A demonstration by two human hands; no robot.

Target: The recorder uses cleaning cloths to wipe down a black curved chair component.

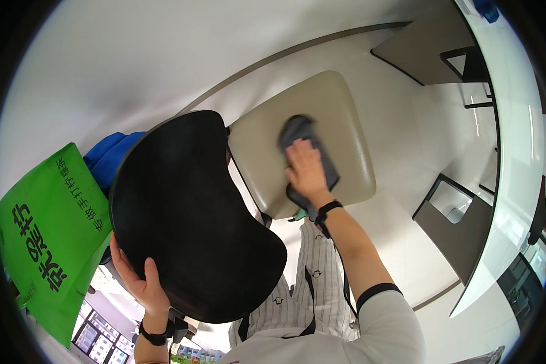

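My left hand (141, 282) grips the lower left edge of a black chair backrest (186, 218), its thumb over the front face. The backrest hides part of the chair behind it. Under my right hand (308, 168) is a dark grey cloth (296, 127), pressed against the beige padded chair seat (346, 150). Hand and cloth look slightly blurred. The cloth lies bunched and lengthwise across the middle of the seat, reaching toward its near edge.
A green bag (50, 236) with printed writing is at the left, beside blue fabric (113, 157) partly behind the backrest. A glass tabletop (514, 150) curves along the right, above grey panels (450, 232). A white wall (141, 59) rises beyond the chair.
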